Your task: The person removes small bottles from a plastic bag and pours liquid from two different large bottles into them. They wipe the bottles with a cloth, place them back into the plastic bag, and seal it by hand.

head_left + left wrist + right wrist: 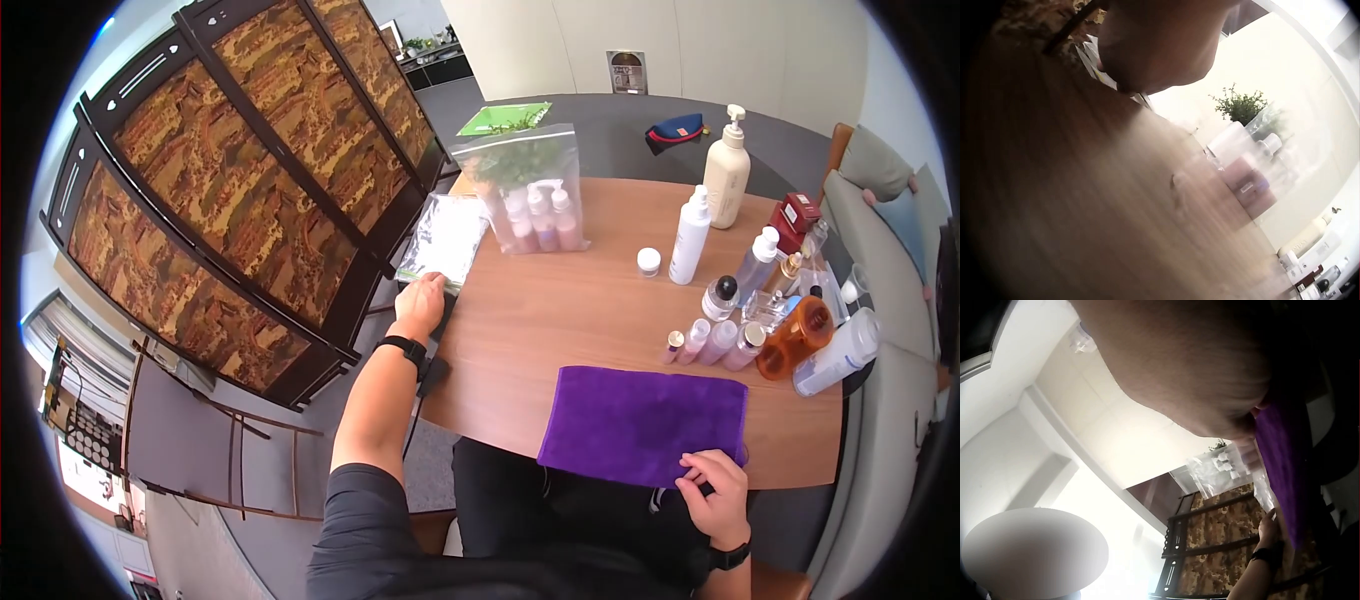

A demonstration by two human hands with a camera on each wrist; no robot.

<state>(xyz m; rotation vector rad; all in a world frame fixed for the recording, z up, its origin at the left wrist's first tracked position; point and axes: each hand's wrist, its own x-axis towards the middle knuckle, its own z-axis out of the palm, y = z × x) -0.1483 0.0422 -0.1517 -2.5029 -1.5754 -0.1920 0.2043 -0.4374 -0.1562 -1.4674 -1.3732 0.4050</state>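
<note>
At the table's left edge my left hand [422, 304] pinches the near end of a clear, shiny plastic zip bag [446, 238]. The bag lies flat, partly beyond the table edge. In the left wrist view the fingers of that hand [1157, 47] are mostly hidden. A purple towel [640, 425] is spread along the table's front edge. Over its near right corner rests my right hand [718, 492], fingers loosely bent, nothing seen in them. The right wrist view shows the back of that hand [1191, 369] close beside the towel [1285, 469].
A standing clear zip bag [540, 205] holds several pump bottles, with a green plant [520, 150] behind. To the right stand a cream pump bottle [727, 175], a white spray bottle [690, 240], a small white jar [649, 262], an orange bottle [795, 338] and several small pink bottles [718, 342].
</note>
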